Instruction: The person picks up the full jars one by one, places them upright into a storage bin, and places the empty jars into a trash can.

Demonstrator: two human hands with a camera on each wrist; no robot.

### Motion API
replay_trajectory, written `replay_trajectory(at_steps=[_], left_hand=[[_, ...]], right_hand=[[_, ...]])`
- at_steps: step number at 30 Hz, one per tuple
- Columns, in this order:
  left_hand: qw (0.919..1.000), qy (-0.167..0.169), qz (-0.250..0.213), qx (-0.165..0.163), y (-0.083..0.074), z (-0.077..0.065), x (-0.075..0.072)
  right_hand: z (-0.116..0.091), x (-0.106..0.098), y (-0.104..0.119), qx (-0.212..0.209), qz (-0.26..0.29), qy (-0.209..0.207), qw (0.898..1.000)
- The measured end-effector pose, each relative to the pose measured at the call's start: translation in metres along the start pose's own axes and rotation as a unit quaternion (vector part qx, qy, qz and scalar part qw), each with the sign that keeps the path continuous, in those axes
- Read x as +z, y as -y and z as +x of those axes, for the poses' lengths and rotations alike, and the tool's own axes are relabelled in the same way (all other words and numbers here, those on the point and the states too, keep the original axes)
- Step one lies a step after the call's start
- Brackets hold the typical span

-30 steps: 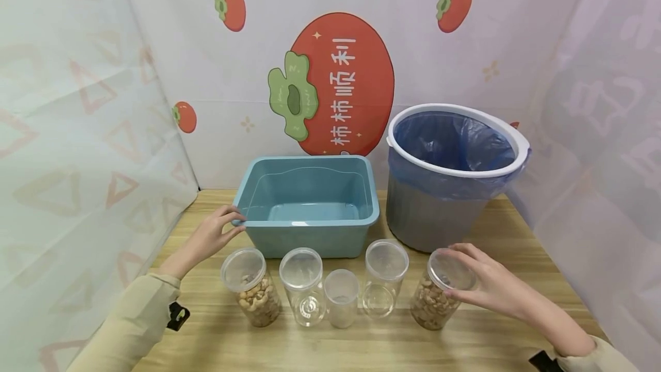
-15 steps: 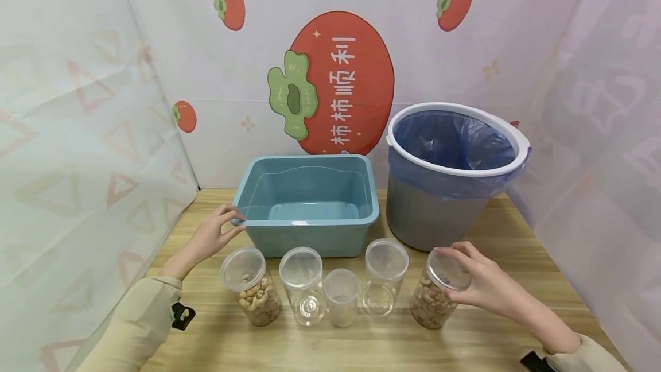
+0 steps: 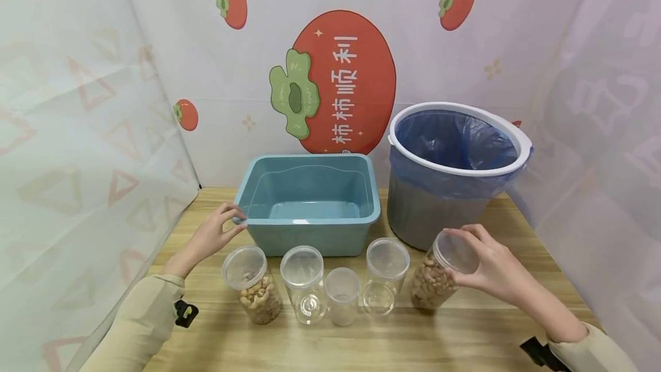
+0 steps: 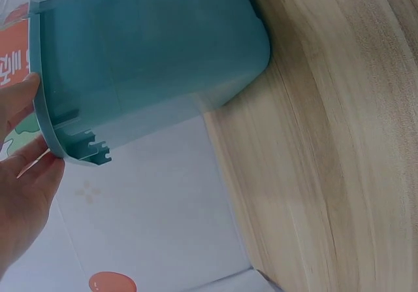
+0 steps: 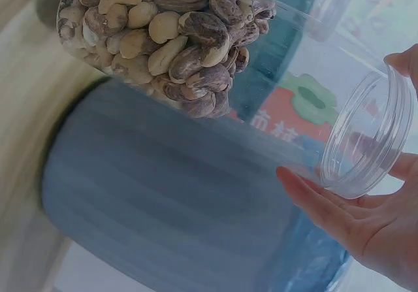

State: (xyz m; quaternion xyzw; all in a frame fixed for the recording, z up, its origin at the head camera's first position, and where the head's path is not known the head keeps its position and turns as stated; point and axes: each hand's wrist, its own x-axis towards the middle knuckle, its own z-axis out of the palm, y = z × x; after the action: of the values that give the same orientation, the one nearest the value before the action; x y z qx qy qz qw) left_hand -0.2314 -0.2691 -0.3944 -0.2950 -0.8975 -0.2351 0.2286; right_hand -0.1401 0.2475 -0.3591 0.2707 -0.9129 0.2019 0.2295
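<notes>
My left hand pinches the front left corner of the rim of a light-blue plastic basin; the left wrist view shows thumb and fingers on either side of that rim. At the right, my right hand grips a clear jar of cashews around its lidded top. This jar leans, its top toward the right and its base close over the table. Through its wall in the right wrist view, cashews fill the bottom part, below the clear lid.
A second cashew jar stands at the left of the row. Two tall clear jars, one left and one right, flank a smaller frosted cup. Behind the right hand stands a grey bin with a blue liner.
The right hand has tightened around the top of the cashew jar and tilted it, raising it slightly from where it stood upright. The left hand has stayed on the basin rim.
</notes>
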Motion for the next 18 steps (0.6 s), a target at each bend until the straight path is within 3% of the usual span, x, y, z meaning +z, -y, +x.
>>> replay_trajectory(at_steps=[18], left_hand=[[1.0000,0.001,0.002,-0.007,0.001,0.000,0.001]], right_hand=[[0.045,-0.048,0.009,-0.012,-0.040,-0.022,0.999]])
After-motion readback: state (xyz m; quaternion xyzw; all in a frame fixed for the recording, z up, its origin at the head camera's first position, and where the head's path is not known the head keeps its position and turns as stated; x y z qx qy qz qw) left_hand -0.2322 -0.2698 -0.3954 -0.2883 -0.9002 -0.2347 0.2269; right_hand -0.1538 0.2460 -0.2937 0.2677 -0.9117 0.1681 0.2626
